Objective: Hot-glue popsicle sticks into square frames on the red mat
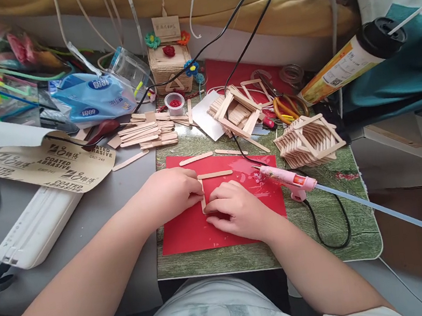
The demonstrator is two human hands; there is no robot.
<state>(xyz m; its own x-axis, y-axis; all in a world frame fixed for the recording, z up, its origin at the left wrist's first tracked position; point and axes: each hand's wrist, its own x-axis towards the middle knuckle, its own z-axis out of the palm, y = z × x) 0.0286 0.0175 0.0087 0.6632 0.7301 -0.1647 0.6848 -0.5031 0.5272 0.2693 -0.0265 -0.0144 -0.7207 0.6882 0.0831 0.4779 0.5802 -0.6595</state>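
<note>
Taking the red sheet (190, 236) on the green desk (356, 216) as my clock, I have both hands at work just left of its centre. My left hand (172, 192) comes in from 9 o'clock, its fingers curled and almost closed, the tips against the left side of the upright stick (204, 203). I can't tell whether they pinch that stick or only press it. My right hand (239, 209) reaches in from 4 o'clock with its fingers bent and loosely spread, a gap showing between thumb and forefinger. Its tips are by the lower end of the same stick; actual contact is hard to make out from here.

The upright stick lies on the sheet a little past 9 o'clock, pointing towards 12. The cross stick (215, 174) lies at 12, and its left end appears to meet the upright stick's far end at a corner. Two loose sticks (196, 158) lie along the sheet's far edge, at 11 and 1.

Near 3 o'clock I have the pink glue gun (304, 182), nozzle over the sheet, with a long glue stick (391, 213) running out behind it. One stick stack (308, 140) stands at 2, and loose piled sticks (144, 133) lie between 10 and 11.
</note>
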